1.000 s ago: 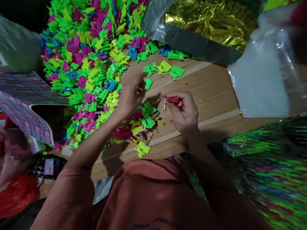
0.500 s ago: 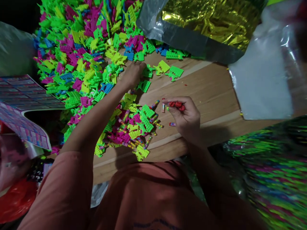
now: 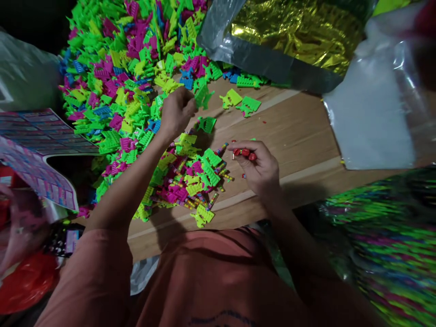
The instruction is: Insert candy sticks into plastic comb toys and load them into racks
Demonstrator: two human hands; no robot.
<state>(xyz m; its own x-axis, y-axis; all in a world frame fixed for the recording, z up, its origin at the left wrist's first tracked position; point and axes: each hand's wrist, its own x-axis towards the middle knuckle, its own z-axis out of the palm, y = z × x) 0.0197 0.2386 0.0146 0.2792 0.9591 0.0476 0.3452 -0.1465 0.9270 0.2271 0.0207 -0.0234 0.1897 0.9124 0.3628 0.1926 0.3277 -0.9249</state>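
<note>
My left hand [image 3: 177,111] is closed at the right edge of a large heap of green, pink, yellow and blue plastic pieces [image 3: 136,77]. A green piece [image 3: 203,96] sticks out from its fingertips. Over the wooden table [image 3: 289,131], my right hand [image 3: 260,168] is closed around several small red pieces [image 3: 245,153]. Between my arms lies a smaller pile of plastic pieces and patterned tubes [image 3: 190,177]. Near my left hand, a green piece [image 3: 206,124] rests apart, and a yellow piece [image 3: 231,98] lies beside another green one [image 3: 250,106].
A gold foil bag [image 3: 296,32] lies at the back, with a white plastic sheet [image 3: 374,113] to its right. Printed card sheets [image 3: 41,145] stand at the left. Bagged colourful pieces [image 3: 391,236] fill the lower right, and a red bag [image 3: 29,284] the lower left.
My left hand has moved slightly left and now has a green piece at its fingertips. My right hand has shifted a little left, still holding the red pieces. The view has shifted slightly.
</note>
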